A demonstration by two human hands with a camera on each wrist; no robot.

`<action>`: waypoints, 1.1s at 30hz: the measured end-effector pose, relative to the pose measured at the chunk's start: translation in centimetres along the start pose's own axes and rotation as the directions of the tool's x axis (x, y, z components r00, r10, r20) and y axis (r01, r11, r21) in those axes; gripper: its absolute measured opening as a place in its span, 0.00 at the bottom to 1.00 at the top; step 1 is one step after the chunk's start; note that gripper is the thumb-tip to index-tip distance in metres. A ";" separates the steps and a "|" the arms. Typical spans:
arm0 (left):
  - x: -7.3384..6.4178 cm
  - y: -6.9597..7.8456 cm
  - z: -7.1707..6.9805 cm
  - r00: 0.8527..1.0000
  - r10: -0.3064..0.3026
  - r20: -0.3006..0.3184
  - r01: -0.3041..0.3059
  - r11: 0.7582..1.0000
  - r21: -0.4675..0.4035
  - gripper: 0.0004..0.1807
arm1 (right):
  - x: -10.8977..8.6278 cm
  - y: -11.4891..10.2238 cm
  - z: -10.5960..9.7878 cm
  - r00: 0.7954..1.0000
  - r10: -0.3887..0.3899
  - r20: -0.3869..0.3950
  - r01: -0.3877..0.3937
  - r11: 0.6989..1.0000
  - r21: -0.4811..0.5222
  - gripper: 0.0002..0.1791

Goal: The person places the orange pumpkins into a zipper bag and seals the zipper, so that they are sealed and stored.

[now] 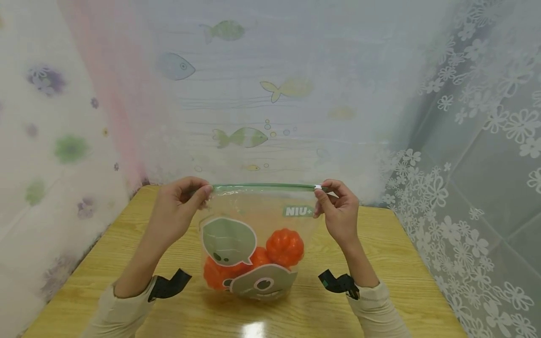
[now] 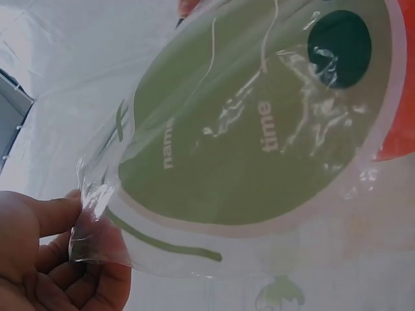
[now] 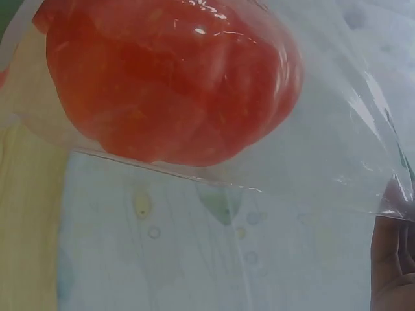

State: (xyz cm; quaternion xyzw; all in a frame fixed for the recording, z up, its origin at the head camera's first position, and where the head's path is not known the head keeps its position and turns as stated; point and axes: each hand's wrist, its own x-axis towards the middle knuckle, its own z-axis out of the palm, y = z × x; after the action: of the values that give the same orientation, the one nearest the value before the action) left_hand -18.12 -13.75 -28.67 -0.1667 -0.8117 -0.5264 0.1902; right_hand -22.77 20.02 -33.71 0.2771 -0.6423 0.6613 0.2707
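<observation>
Both hands hold a clear zip bag [image 1: 253, 206] by its top corners, its green zip strip stretched straight between them. My left hand [image 1: 179, 204] pinches the upper left corner, thumb in front and fingers curled behind. At the upper right corner my right hand [image 1: 340, 209] pinches the bag by a white slider [image 1: 318, 187]. Several orange, ribbed, pumpkin-like pieces [image 1: 285, 247] lie in the lower part of the bag, partly covered by its green prints. In the left wrist view the printed green label [image 2: 246, 129] reads "name" and "time". One orange piece [image 3: 175, 84] fills the right wrist view.
A yellow wood-grain table [image 1: 363, 263] lies under the bag. Pale fish-patterned sheeting [image 1: 270, 94] hangs behind it, flowered sheeting [image 1: 55, 141] on the left and white-flowered sheeting [image 1: 486, 141] on the right. Black wrist mounts [image 1: 170, 284] stick out from both sleeves.
</observation>
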 end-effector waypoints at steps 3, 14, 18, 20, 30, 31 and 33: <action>0.1 -0.1 0.4 1.000 0.007 -0.024 -0.008 1.000 -0.012 0.09 | -0.1 0.0 0.0 1.000 -0.002 -0.001 0.002 1.000 -0.001 0.08; -0.4 -1.2 0.3 0.998 0.003 0.060 0.002 0.996 -0.089 0.09 | -0.4 -0.1 -0.6 0.999 0.034 -0.013 -0.034 0.999 0.014 0.07; -0.7 -1.5 -0.1 0.993 -0.004 0.115 0.018 0.992 -0.125 0.11 | -0.7 -0.1 -1.0 0.998 0.062 -0.017 -0.062 0.998 0.015 0.07; -0.9 -1.5 -0.3 0.991 -0.003 0.135 0.023 0.989 -0.145 0.12 | -0.8 -0.1 -1.1 0.997 0.067 -0.025 -0.066 0.998 0.015 0.07; -1.6 -1.8 -0.2 0.992 0.034 0.120 -0.007 0.976 -0.216 0.13 | -1.0 0.0 -1.1 0.996 0.071 -0.047 -0.068 0.996 0.059 0.07; -1.7 -1.9 -0.1 0.993 0.040 0.107 -0.016 0.975 -0.220 0.13 | -1.0 0.0 -1.1 0.996 0.073 -0.050 -0.070 0.996 0.060 0.07; -1.9 -2.2 0.1 0.996 0.051 0.073 -0.033 0.974 -0.223 0.11 | -1.1 0.0 -1.0 0.995 0.077 -0.056 -0.074 0.996 0.059 0.08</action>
State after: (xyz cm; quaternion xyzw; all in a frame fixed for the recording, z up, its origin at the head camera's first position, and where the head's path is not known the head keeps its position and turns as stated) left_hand -17.51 -14.61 -31.33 -0.2244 -0.7510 -0.6027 0.1497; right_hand -22.02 21.06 -34.47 0.2409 -0.6252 0.6968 0.2561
